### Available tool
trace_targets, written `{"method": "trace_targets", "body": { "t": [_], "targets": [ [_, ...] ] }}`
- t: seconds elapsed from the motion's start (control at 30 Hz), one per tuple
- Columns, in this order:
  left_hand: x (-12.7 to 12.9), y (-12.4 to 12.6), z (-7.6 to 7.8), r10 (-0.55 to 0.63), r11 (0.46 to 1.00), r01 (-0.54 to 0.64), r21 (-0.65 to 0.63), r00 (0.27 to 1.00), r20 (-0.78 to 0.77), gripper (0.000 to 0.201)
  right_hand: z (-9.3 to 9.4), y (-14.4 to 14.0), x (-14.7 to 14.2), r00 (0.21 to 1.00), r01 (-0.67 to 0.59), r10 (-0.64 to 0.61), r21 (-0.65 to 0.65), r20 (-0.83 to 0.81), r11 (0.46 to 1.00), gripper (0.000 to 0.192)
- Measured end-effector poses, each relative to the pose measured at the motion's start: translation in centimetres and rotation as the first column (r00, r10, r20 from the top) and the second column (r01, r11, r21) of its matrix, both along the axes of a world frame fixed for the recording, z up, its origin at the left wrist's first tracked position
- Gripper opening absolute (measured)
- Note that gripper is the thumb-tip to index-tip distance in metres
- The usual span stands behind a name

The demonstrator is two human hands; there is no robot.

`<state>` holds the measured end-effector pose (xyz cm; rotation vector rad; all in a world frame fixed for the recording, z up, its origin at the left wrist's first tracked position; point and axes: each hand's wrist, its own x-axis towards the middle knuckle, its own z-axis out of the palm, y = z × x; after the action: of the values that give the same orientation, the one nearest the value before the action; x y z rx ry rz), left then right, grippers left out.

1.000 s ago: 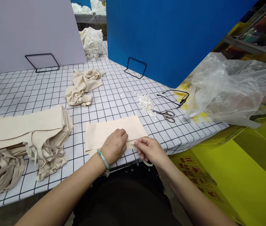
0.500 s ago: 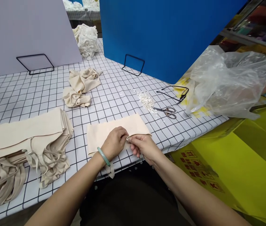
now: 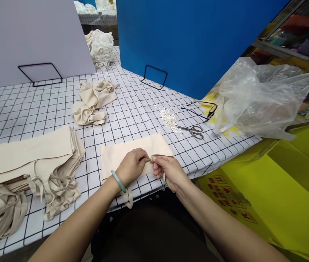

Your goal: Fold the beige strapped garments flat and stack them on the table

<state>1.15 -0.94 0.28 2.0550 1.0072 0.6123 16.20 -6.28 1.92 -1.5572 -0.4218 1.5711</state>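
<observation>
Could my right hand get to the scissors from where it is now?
Probably yes. The scissors lie in the open on the table, beyond the right hand, with nothing between, though that hand is pinching the cloth.

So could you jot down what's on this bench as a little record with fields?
left hand: pinching the near edge of the flat cloth piece
right hand: pinching the same edge, fingertips meeting the left's
left of the hands: stack of cloth bags with loose straps
behind: crumpled cloth
right: scissors, glasses, plastic bag
surface: checked table
</observation>
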Motion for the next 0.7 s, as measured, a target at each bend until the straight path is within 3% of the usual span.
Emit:
{"method": "trace_targets", "body": {
  "t": [0.13, 0.27, 0.37, 0.47, 0.6, 0.7],
  "targets": [
    [0.2, 0.5, 0.3, -0.032, 0.994, 0.036, 0.104, 0.999, -0.033, 0.022, 1.1, -1.8, 0.5, 0.991, -0.133, 0.133, 0.007, 0.029, 0.991, 0.034],
    [1.4, 1.2, -0.4, -0.194, 0.941, 0.237, 0.24, 0.962, -0.19, 0.032, 1.5, -5.3, 1.4, 0.96, -0.178, 0.16, 0.06, 0.229, 0.982, 0.06],
    [2.1, 1.6, -1.0, -0.276, 0.912, 0.368, 0.181, 0.877, -0.392, 0.044, 0.9, -8.5, 1.9, 0.897, -0.229, 0.181, 0.073, 0.403, 0.971, 0.058],
    [2.4, 1.9, -1.2, -0.262, 0.914, 0.379, 0.141, 0.821, -0.506, 0.053, -0.3, -11.2, 2.1, 0.862, -0.264, 0.21, 0.055, 0.461, 0.963, 0.053],
    [2.7, 2.1, -1.3, -0.23, 0.917, 0.366, 0.156, 0.808, -0.543, 0.055, -2.4, -13.1, 2.2, 0.873, -0.283, 0.224, 0.076, 0.434, 0.956, 0.05],
    [2.3, 2.4, -0.9, -0.249, 0.919, 0.369, 0.136, 0.814, -0.524, 0.054, -3.0, -13.2, 3.0, 0.858, -0.196, 0.086, 0.167, 0.506, 0.966, 0.045]
  ]
}}
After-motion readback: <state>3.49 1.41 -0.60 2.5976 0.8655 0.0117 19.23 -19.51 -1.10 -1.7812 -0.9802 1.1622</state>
